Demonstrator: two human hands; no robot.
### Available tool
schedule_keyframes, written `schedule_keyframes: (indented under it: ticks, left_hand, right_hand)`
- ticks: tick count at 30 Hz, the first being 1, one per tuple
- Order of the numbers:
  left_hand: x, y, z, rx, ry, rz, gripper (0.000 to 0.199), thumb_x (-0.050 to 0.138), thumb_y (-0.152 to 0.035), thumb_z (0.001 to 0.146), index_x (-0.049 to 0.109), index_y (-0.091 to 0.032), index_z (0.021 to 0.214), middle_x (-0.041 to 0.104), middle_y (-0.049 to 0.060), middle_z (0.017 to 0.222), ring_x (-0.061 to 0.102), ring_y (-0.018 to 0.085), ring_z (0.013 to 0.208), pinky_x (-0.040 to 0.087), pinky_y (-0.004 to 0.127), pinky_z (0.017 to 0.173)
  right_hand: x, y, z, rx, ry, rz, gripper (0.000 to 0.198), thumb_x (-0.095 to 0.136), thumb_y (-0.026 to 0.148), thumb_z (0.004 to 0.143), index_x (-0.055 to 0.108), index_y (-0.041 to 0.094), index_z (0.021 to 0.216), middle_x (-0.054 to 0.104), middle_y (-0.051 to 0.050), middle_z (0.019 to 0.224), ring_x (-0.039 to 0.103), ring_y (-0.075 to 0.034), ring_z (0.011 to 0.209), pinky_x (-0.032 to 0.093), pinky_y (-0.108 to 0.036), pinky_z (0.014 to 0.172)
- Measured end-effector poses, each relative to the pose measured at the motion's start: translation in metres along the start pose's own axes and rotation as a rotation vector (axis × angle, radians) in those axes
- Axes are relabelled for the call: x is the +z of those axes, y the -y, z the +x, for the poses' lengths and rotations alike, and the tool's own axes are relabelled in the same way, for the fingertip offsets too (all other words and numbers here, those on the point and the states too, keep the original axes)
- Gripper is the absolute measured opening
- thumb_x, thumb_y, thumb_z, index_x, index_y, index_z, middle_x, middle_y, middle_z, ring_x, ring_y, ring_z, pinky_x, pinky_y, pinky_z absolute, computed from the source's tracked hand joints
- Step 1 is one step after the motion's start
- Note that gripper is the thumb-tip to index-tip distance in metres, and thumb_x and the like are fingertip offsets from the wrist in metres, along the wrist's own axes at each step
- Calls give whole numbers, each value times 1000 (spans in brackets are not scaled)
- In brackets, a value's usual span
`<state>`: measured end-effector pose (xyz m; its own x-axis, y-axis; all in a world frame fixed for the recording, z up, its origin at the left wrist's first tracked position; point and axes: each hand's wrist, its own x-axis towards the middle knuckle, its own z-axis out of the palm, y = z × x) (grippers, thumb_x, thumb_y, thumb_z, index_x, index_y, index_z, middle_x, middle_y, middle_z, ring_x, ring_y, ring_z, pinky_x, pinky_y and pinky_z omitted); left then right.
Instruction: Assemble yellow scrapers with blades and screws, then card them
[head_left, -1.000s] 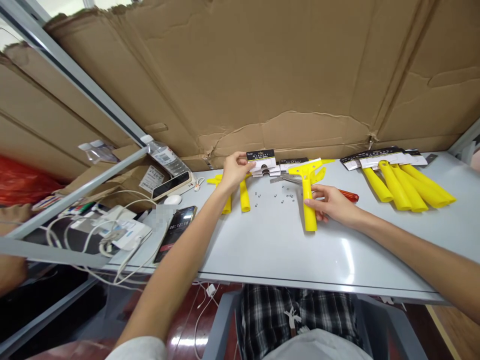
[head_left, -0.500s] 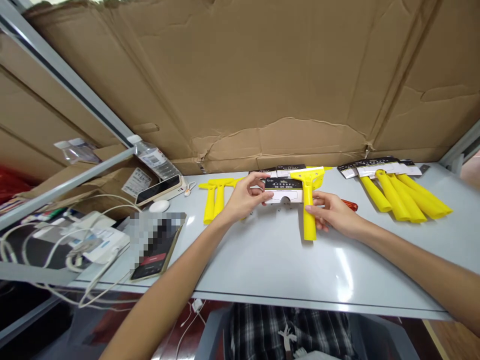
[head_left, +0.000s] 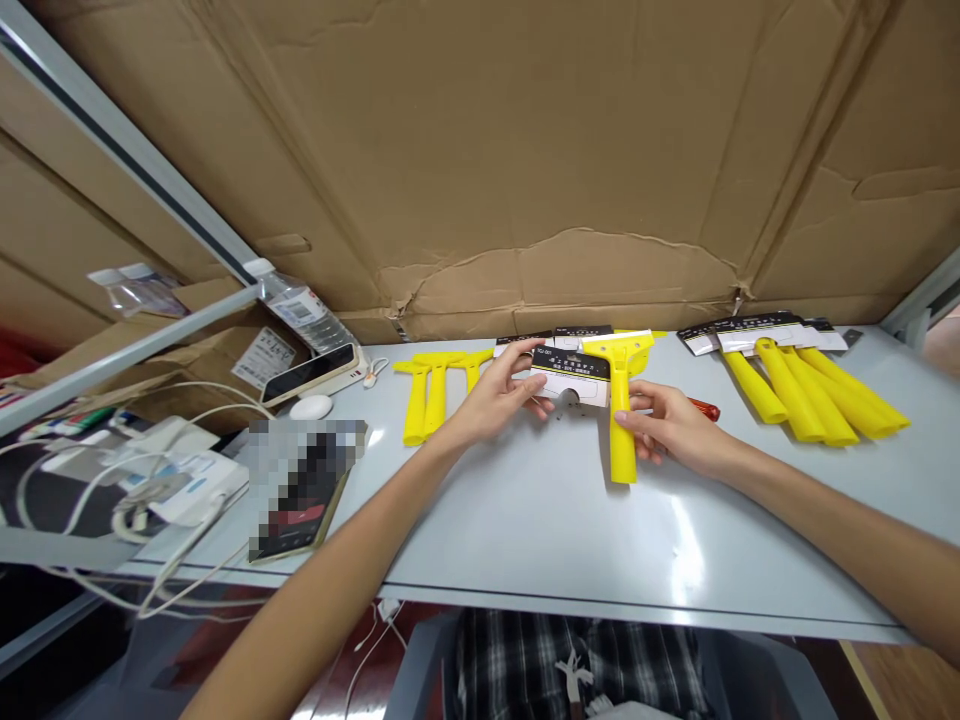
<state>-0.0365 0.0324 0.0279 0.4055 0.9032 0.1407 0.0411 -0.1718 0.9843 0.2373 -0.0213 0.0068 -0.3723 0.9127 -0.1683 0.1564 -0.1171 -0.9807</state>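
Observation:
In my left hand (head_left: 501, 392) is a black-and-white cardboard sleeve (head_left: 576, 382), pinched at its left end by thumb and fingers. My right hand (head_left: 670, 424) grips a yellow scraper (head_left: 623, 440) by its handle, which points toward me. The sleeve's right end meets the left side of the scraper head; I cannot tell whether the head is inside it. Just behind my right hand lies a red-handled tool (head_left: 705, 409), partly hidden. A few small dark bits (head_left: 571, 411) show on the table below the sleeve.
Bare yellow scrapers (head_left: 436, 400) lie to the left, and several sleeved scrapers (head_left: 802, 400) are fanned out at the right. A phone (head_left: 300, 500), cables (head_left: 142, 490) and a water bottle (head_left: 307, 310) occupy the left side. A cardboard wall (head_left: 555, 160) stands behind the table (head_left: 525, 520).
The sleeve has tilted, its right end now lower, and my left hand's fingers have shifted on it. My right hand keeps its grip on the scraper. The view has shifted slightly.

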Motion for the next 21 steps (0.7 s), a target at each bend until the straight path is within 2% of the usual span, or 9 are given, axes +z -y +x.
schedule_keyframes:
  ticks: [3, 5, 8, 12, 15, 18, 21]
  left_hand:
    - [3, 2, -2, -47, 31, -7, 93, 81, -41, 85, 32, -26, 163, 77, 12, 105, 77, 21, 68, 61, 35, 71]
    - [5, 1, -4, -54, 45, -4, 103, 80, -40, 86, 20, -24, 168, 77, 7, 85, 76, 22, 66, 60, 38, 76]
    - [7, -1, -6, -33, 43, 16, 105, 77, -37, 89, 11, -22, 170, 75, 5, 77, 75, 21, 66, 60, 39, 78]
    - [6, 0, -4, 22, 52, 101, 96, 74, -36, 92, 18, -22, 168, 74, 5, 84, 74, 19, 68, 61, 35, 74]
    - [4, 4, -1, 63, 47, 135, 86, 75, -36, 90, 29, -23, 161, 73, 8, 101, 74, 17, 71, 62, 33, 71]
    - [2, 8, 0, 76, 38, 140, 70, 78, -35, 87, 38, -24, 143, 70, 8, 112, 74, 15, 71, 63, 31, 68]
    - [2, 10, 0, 46, 44, 154, 54, 78, -34, 87, 39, -24, 122, 69, 5, 108, 74, 13, 67, 61, 27, 62]
  right_hand:
    - [1, 0, 0, -6, 2, -3, 93, 76, 67, 79, 45, 11, 146, 62, -13, 115, 57, -3, 57, 44, -17, 44]
    - [0, -1, 0, -10, 0, -7, 92, 76, 67, 80, 46, 10, 145, 63, -12, 113, 57, -3, 57, 44, -17, 44]
    - [0, -2, 0, -18, 8, -8, 88, 76, 66, 81, 47, 11, 143, 62, -11, 110, 57, -4, 58, 45, -17, 45]
    - [-1, -3, 0, -27, 16, 3, 82, 76, 66, 80, 50, 11, 133, 61, -9, 108, 58, -5, 58, 45, -18, 44]
    - [-1, -3, 0, -34, 19, 17, 78, 76, 64, 81, 50, 12, 132, 60, -7, 103, 59, -6, 58, 45, -18, 44]
    - [-1, -3, 1, -35, 16, 23, 75, 75, 63, 82, 50, 12, 132, 60, -6, 99, 58, -6, 58, 45, -18, 44]
    - [0, -2, 1, -34, 9, 23, 76, 77, 62, 80, 50, 13, 132, 60, -6, 99, 58, -7, 57, 45, -19, 44]
